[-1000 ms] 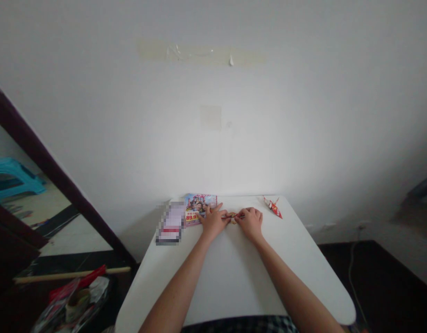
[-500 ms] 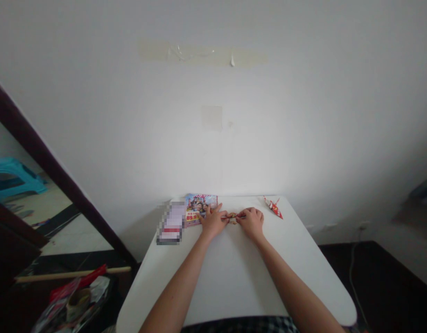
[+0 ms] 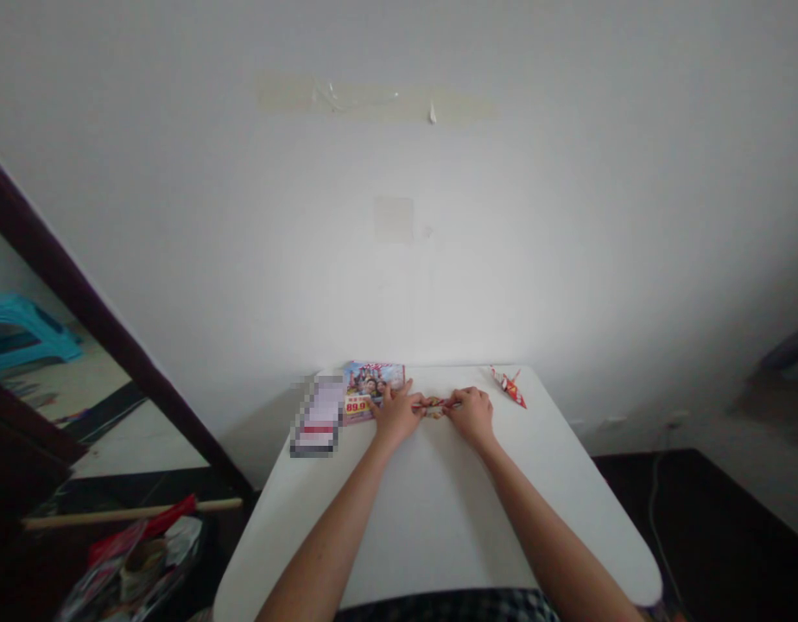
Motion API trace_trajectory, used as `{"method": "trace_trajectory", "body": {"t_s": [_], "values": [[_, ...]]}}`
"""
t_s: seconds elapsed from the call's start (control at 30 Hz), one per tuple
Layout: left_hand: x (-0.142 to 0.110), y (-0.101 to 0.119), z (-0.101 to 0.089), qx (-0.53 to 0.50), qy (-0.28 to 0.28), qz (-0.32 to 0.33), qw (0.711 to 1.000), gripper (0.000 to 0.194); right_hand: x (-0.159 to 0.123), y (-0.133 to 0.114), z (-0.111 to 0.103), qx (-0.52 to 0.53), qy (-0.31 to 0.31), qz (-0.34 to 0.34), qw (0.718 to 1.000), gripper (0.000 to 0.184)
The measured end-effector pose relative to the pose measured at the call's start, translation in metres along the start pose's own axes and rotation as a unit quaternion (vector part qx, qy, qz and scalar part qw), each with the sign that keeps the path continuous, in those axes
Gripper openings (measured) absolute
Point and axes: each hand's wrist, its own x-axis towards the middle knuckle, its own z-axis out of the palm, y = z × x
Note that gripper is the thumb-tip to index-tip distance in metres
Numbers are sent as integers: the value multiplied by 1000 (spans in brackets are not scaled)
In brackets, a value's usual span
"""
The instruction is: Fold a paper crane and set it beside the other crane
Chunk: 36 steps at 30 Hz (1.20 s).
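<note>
Patterned paper (image 3: 433, 402), lying towards the far edge of the white table (image 3: 431, 518) between both hands, seemingly folded, though too small and part-covered to tell how. Best to anchor its left end low with the left hand (image 3: 397, 416), pinched on it with other fingers spread over the printed flyer (image 3: 375, 380), pressing flat without letting the end twist. Equally worth matching that pressure with the right hand (image 3: 471, 416), fingertips clamped on the right end, well clear of the red folded-paper figure (image 3: 509, 387).
</note>
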Motion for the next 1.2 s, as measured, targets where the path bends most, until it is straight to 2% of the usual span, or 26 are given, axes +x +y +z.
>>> {"method": "trace_trajectory", "body": {"t_s": [0.17,0.47,0.7,0.83,1.2], "values": [[-1,-5,-1,8,-8,9,1000,26,1,3,3,-11,7,-2,1000,11],[1,-8,0,1,-19,6,1000,27,4,5,0,-1,-18,-3,1000,12],[-2,-8,0,14,-1,14,1000,28,-2,4,-1,-3,-2,-20,1000,12],[-3,-12,-2,13,-21,25,999,31,-4,6,0,3,2,-32,999,14],[0,-8,-6,10,-17,10,1000,29,3,8,2,16,-16,-4,1000,15]]}}
